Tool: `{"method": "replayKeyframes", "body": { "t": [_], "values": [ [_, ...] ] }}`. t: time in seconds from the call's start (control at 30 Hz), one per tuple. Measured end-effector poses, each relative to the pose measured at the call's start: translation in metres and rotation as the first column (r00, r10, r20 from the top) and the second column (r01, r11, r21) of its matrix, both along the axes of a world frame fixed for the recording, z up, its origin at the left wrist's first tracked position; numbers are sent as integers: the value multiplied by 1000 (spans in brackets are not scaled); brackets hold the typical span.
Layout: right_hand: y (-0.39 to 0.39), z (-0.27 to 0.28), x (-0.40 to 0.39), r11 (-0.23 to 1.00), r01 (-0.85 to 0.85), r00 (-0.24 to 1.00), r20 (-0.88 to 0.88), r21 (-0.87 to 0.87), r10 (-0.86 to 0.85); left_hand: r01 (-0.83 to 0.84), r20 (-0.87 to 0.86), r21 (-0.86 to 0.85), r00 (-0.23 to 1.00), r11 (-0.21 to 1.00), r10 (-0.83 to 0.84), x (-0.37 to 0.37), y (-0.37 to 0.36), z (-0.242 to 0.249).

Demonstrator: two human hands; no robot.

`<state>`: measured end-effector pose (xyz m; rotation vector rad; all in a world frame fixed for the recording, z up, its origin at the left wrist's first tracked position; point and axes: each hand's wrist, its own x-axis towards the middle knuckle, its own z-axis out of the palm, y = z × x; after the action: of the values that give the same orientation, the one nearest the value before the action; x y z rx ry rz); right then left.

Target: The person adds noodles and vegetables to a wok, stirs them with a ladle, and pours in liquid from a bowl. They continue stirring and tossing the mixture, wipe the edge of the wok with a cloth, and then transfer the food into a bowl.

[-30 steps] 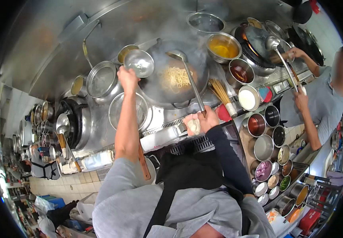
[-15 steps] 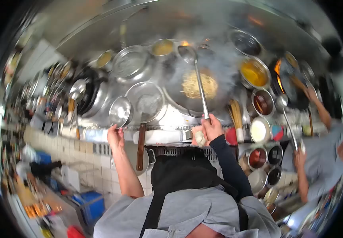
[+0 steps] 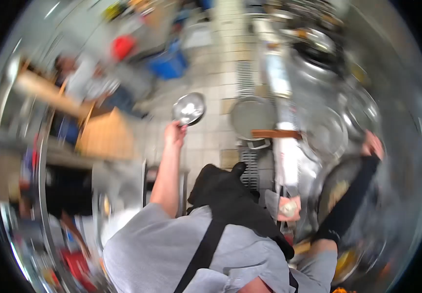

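Note:
My left hand (image 3: 175,133) grips the rim of a shiny metal bowl (image 3: 189,108), held out over the tiled floor. My right hand (image 3: 372,145) is stretched toward the back of the stove, beside a round metal basin (image 3: 362,110); blur hides its fingers and anything in them. Under the sleeved right forearm lies a wok (image 3: 329,193) with pale noodles (image 3: 339,191) in it. Between wok and basin rests a round strainer (image 3: 325,133) whose wooden handle (image 3: 277,133) points toward me. The ladle does not show.
A grey pot (image 3: 251,118) stands below the strainer's handle. A crumpled white lump (image 3: 288,209) lies on a pink cloth at the stove's front edge. To the left are a steel counter (image 3: 118,188), a blue crate (image 3: 168,63) and a person (image 3: 86,80).
My view has swung left. My left hand has carried the bowl away from the stove over the floor. My right hand has left the ladle's handle and reached toward the stove's back.

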<state>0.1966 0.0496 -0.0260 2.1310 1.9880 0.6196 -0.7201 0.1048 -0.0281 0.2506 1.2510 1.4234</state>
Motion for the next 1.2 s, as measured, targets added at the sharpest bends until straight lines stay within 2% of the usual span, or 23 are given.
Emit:
{"method": "replayKeyframes", "body": {
  "t": [0.03,0.1,0.13,0.17,0.2,0.23,0.27,0.3,0.33,0.37,0.43,0.5,0.53,0.6,0.67,0.73,0.87,0.97,1.07,1.1,1.13,1.17,1.2],
  "values": [
    [6,-20,36,997,-61,998,-11,46,62,-143,-28,-15,989,990,142,-19,-27,12],
    [40,-19,61,980,143,839,-542,137,-47,-352,-44,-35,935,935,351,-70,-96,3],
    [41,-17,77,949,-106,950,-253,298,186,-424,-20,-45,906,905,423,-91,-125,-6],
    [48,-7,70,954,129,758,-647,270,81,-479,27,-55,877,876,481,-115,-159,-17],
    [66,19,74,995,100,703,-706,-21,-86,-524,77,-64,846,849,527,-132,-191,-27],
    [65,-16,103,953,54,818,-561,298,129,-644,18,-50,764,763,645,-134,-213,-16],
    [63,2,68,924,193,672,-731,329,120,-705,-34,-89,708,704,705,-144,-236,-19],
    [59,16,49,922,116,674,-711,370,200,-748,-26,-98,661,656,750,-157,-255,-22],
    [68,18,53,930,257,612,-789,264,55,-786,-20,-108,614,608,789,-168,-272,-23],
    [62,37,17,912,289,830,-552,292,-86,-821,-12,-107,565,561,825,-182,-286,-28],
    [79,17,52,857,464,417,-909,224,12,-874,6,-101,478,476,879,-209,-302,-35],
    [59,47,-3,910,314,862,-483,270,-154,-897,-35,-105,436,430,899,-218,-304,-23],
    [50,53,-20,913,167,891,-454,372,23,-907,-58,-108,415,408,908,-223,-307,-18],
    [32,52,-28,825,-123,863,-351,552,363,-897,-196,-214,427,386,883,-252,-336,-36],
    [16,59,-66,836,17,866,-426,548,261,-920,-255,-184,384,345,887,-288,-380,-73],
    [-2,66,-110,829,111,847,-489,548,209,-965,-112,-115,248,236,962,-314,-416,-80],
    [-34,76,-169,830,207,780,-599,518,180,-985,-50,-58,164,161,985,-338,-442,-30],
    [-78,81,-186,842,258,707,-686,474,169,-960,-181,-45,279,275,943,-385,-463,-60],
    [-147,100,-198,842,346,648,-754,413,104,-813,-532,108,439,572,724,-427,-526,-124],
    [-167,109,-209,832,395,613,-786,391,78,-698,-910,-56,331,714,251,-407,-519,-106],
    [-184,116,-226,815,456,548,-834,358,60,-672,-864,34,353,740,359,-410,-521,-105],
    [-190,122,-242,781,534,427,-901,325,83,-541,-922,60,292,839,254,-424,-516,-100],
    [-199,132,-259,730,631,218,-963,265,161,-541,-950,-47,-235,840,-205,-432,-519,-93]
  ]
}}
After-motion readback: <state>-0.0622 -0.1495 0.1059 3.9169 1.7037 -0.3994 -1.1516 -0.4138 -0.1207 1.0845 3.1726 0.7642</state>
